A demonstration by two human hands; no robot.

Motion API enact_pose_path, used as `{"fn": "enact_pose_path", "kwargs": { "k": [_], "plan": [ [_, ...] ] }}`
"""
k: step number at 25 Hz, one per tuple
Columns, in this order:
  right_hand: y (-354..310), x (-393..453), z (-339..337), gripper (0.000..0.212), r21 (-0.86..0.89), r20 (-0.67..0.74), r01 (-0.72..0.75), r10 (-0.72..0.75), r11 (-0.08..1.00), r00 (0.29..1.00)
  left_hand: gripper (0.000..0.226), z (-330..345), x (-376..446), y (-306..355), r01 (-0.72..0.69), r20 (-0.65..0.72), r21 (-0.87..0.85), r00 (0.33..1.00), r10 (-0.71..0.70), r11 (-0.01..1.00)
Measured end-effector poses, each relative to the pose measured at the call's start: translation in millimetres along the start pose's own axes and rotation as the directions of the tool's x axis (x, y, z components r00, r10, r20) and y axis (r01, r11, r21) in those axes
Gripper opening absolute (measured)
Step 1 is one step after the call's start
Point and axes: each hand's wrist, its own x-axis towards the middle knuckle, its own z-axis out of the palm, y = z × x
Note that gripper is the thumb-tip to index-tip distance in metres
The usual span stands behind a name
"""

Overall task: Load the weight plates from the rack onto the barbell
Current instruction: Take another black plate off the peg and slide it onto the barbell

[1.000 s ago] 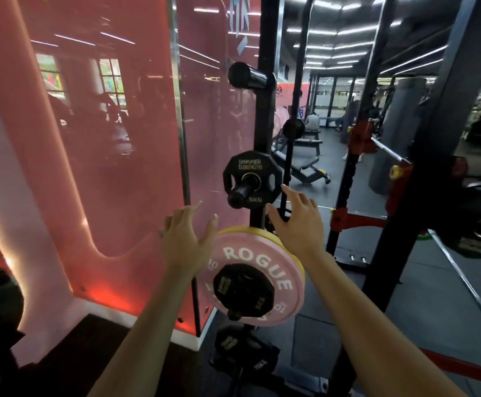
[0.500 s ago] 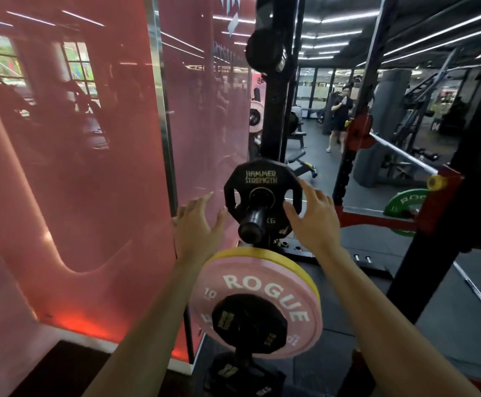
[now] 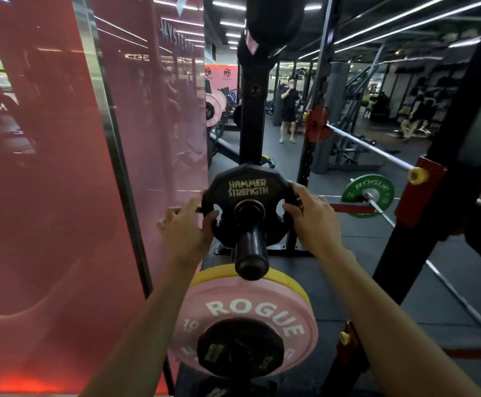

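Both hands, left (image 3: 186,229) and right (image 3: 312,217), grip the black plate (image 3: 248,187), fingertips hidden behind its rim

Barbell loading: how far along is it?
Done: one green plate already sits on the barbell. In hand: the left hand and right hand grip the black plate, not yet off its rack peg. Left: carrying it over, plus the pink plate below.
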Motion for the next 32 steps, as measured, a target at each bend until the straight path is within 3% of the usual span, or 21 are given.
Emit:
{"fn": "enact_pose_path", "kwargs": {
  "k": [5, 7, 10, 17, 24, 32],
  "plan": [
    [-7.1, -5.7, 2.3, 0.049, -0.035, 0.012, -0.001, 0.002, 0.999, 1.0, 0.069, -12.7, 4.1, 8.6, 0.025, 0.061, 0.025, 0.998, -0.027, 0.999],
    [-10.7, -7.2, 1.2, 0.048, -0.03, 0.011, -0.012, 0.013, 0.999, 1.0, 0.059, -16.2, 5.2, 10.5, 0.048, 0.105, 0.023, 0.993, -0.05, 0.999],
    [-14.9, -13.6, -4.1, 0.045, -0.047, -0.019, -0.011, 0.01, 0.999, 1.0, 0.045, -17.7, 1.1, 11.5, 0.089, 0.124, -0.076, 0.989, -0.079, 0.993],
    [-28.9, -44.4, -26.4, 0.036, 0.002, -0.042, -0.012, 0.012, 1.0, 0.999, 0.042, -33.8, -28.5, 15.9, 0.09, 0.048, -0.291, 0.996, -0.079, 0.952],
    [-47.1, -86.0, -57.5, 0.027, -0.063, -0.086, 0.001, -0.006, 0.998, 0.996, 0.036, -78.4, -52.8, 34.9, 0.064, -0.009, -0.243, 0.998, -0.068, 0.968],
    [-81.8, -186.4, -126.7, 0.029, 0.048, -0.083, -0.088, 0.091, 0.995, 0.992, 0.031, -158.7, -133.4, 68.7, 0.011, -0.029, -0.232, 0.999, -0.019, 0.973]
  ]
}}
